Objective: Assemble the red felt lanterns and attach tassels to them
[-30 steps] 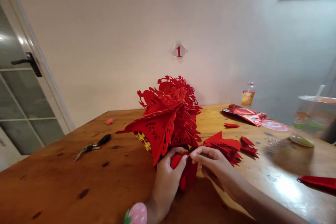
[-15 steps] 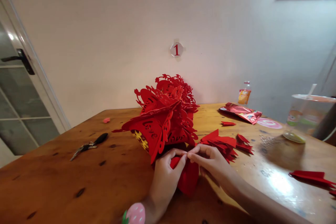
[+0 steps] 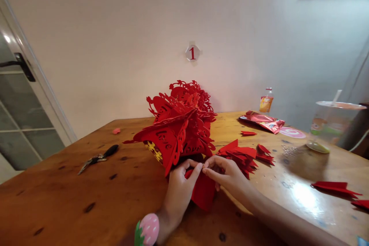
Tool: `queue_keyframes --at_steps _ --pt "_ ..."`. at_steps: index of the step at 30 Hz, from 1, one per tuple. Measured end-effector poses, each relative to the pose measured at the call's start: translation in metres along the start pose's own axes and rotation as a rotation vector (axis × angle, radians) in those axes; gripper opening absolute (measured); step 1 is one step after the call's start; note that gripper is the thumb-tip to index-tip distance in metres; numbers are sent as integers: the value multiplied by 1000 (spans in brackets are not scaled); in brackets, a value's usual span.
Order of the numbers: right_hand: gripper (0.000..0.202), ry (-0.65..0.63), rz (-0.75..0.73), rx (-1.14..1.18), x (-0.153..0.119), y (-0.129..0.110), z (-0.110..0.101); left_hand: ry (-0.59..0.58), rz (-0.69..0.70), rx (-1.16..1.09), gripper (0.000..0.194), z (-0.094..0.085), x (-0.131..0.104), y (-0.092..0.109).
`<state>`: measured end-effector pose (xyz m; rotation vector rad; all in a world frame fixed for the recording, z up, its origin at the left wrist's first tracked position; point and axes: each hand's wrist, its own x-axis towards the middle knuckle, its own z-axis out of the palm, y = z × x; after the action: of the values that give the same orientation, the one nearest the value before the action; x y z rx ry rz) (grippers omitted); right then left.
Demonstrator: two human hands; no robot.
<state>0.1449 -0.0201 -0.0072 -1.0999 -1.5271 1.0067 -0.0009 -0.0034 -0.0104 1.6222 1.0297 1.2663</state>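
A large red felt decoration (image 3: 173, 134) with cut-out "Love" lettering and a gold ornament lies on the wooden table before me. My left hand (image 3: 183, 180) is closed at its near end, thumb and forefinger pinching the edge of a hanging red felt piece (image 3: 204, 192). Right against those fingertips, my right hand (image 3: 226, 171) holds its thumb and forefinger pinched together. A tiny light speck shows between the fingertips, too small to make out. Beyond my right hand lies a pile of folded red felt pieces (image 3: 238, 155).
Keys with a black fob (image 3: 99, 157) lie on the left of the table (image 3: 57, 200). Toward the right are small metal rings (image 3: 291, 150), a red foil packet (image 3: 263, 121), a bottle (image 3: 266, 100), a clear cup with a straw (image 3: 331, 125) and more felt pieces (image 3: 336, 187).
My fingertips stay together at the felt edge, with slight shifts of the fingers. The whole view has moved a little, so the things on the right appear slightly further left.
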Motion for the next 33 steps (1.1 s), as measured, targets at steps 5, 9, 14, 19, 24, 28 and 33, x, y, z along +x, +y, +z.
queue_keyframes --at_steps 5,9,14,19,24,28,33 --pt "20 22 -20 -15 -1 1 0 -20 7 26 17 0 1 -1" --pt "21 35 -25 1 -1 0 1 -14 0 24 17 0 0 1" --pt "19 26 -42 2 -2 2 0 -17 50 39 16 0 -1 5" --pt "12 9 -45 2 -4 -3 -1 -7 55 50 14 1 -2 9" --pt "5 19 -67 -10 -5 -6 -1 10 54 66 12 2 -4 10" --pt "3 33 -103 -62 -5 -7 -1 30 35 58 11 3 -3 6" --pt "5 63 -140 -116 -6 -9 1 28 -58 -64 14 5 0 -3"
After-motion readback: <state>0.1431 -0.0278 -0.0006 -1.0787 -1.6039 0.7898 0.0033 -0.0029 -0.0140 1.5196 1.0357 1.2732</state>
